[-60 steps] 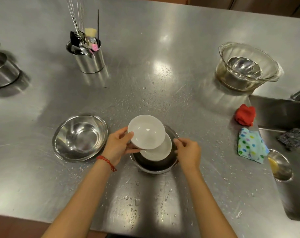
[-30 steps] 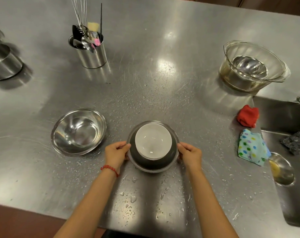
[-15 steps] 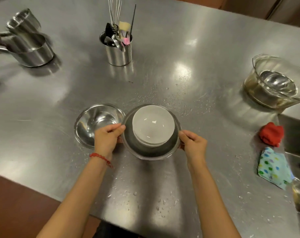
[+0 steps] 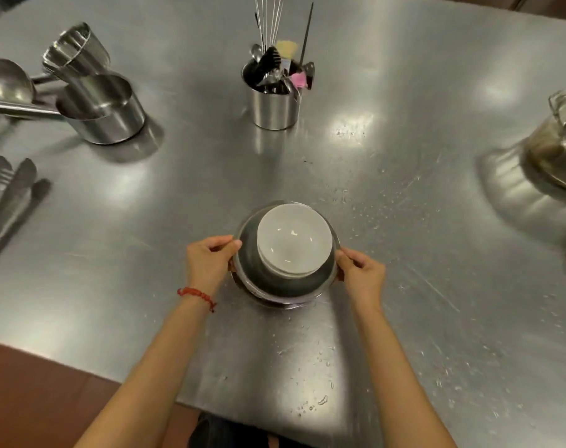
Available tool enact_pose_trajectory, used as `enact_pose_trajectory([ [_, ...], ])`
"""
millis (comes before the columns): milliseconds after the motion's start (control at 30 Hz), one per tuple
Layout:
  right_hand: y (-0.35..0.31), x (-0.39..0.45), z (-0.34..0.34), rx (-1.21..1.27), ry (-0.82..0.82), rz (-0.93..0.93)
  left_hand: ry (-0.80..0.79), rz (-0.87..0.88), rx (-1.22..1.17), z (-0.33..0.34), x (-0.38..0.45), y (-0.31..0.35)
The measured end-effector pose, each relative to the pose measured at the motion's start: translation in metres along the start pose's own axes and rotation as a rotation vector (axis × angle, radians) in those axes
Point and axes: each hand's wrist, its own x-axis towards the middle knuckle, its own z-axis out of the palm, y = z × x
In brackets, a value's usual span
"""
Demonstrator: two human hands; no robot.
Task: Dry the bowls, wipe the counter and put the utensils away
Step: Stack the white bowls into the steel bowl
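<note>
head view shows the left hand (image 4: 210,263) and right hand (image 4: 361,276) curled on the rim of the metal bowl (image 4: 285,286), low over the counter (image 4: 404,221). white bowls (image 4: 293,240) inside could break. wet steel slips, so hold both sides.

No readable text, label, brand, number or sign appears on anything in view.
</note>
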Motion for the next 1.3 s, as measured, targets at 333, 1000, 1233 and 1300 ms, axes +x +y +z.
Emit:
enact_pose_trajectory([
  [333,0.012,-0.001,0.020,-0.183,0.040,-0.146,-0.002,0.074,0.183,-0.004,0.016,-0.023],
  [1000,-0.012,0.007,0.056,-0.073,-0.088,-0.038,0.029,-0.154,-0.236,-0.033,0.044,-0.004],
  [1233,-0.024,0.008,0.152,-0.041,-0.086,-0.028,0.057,-0.126,-0.210,-0.095,0.111,0.005],
  [1300,-0.025,0.008,0.183,-0.034,-0.071,0.000,0.046,-0.122,-0.215,-0.114,0.134,0.005],
])
